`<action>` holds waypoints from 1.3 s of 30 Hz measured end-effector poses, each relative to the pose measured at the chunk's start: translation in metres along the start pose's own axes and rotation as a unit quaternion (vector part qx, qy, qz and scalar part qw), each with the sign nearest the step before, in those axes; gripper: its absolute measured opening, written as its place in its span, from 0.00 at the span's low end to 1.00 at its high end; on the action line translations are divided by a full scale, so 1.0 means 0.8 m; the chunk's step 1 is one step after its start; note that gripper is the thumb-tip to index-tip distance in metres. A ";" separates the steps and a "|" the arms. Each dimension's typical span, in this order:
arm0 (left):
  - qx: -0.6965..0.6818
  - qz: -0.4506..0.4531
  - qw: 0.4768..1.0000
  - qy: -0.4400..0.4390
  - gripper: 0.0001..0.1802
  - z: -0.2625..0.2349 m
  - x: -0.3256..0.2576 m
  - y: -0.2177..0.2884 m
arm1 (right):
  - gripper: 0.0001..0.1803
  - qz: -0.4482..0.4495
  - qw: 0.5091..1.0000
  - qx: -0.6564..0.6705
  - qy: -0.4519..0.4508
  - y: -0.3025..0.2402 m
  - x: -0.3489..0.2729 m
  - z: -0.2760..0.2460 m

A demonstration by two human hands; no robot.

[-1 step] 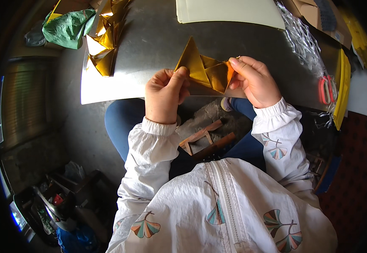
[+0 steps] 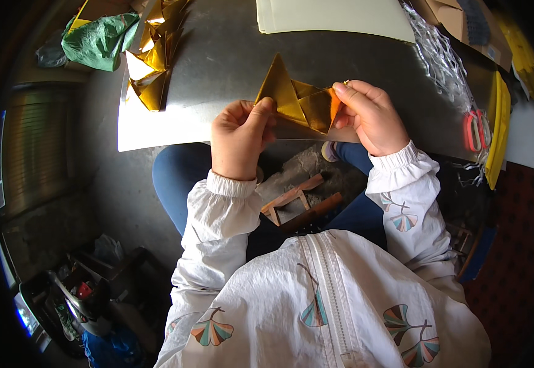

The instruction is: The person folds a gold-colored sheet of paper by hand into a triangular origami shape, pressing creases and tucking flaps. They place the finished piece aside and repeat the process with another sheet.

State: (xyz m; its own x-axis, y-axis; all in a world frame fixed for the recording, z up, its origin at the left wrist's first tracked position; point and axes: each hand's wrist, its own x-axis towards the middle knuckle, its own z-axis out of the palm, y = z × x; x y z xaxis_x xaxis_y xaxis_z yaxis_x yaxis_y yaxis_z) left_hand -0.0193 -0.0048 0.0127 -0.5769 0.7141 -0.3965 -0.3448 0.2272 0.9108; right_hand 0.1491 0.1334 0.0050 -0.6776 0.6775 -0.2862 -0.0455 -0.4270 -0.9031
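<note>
Between my two hands is a folded gold foil paper point(image 2: 296, 105), held just above the near edge of the grey table point(image 2: 218, 67). Its left side rises to a tall point, with overlapping folds across the middle and an orange-lit flap at the right. My left hand point(image 2: 242, 132) pinches the left corner between thumb and fingers. At the right end, my right hand point(image 2: 370, 116) grips the flap, thumb on top and fingers behind. A row of folded gold foil papers point(image 2: 150, 80) lies at the table's left side.
Pale flat sheets point(image 2: 334, 17) lie at the table's far side. Silvery strips point(image 2: 442, 55) and red-handled scissors point(image 2: 475, 130) are at the right, beside a yellow strip point(image 2: 499, 129). A green bag point(image 2: 100, 42) is at the far left. Below the table stands a wooden frame point(image 2: 294, 195).
My right hand and the flap it grips have shifted very slightly upward. My left hand stays where it was.
</note>
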 end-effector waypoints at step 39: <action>0.518 0.457 0.721 -0.047 0.30 0.001 0.013 -0.043 | 0.12 -0.344 0.620 -0.698 0.101 0.010 0.050 0.024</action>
State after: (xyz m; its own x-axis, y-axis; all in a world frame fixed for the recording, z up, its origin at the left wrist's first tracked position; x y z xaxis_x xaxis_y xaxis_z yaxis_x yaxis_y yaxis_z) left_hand -0.0128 -0.0050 -0.0224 -0.1431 0.9097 0.3899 0.9148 -0.0288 0.4029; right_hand 0.1076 0.1452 -0.0074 -0.7383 0.5335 0.4127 0.5031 0.8431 -0.1898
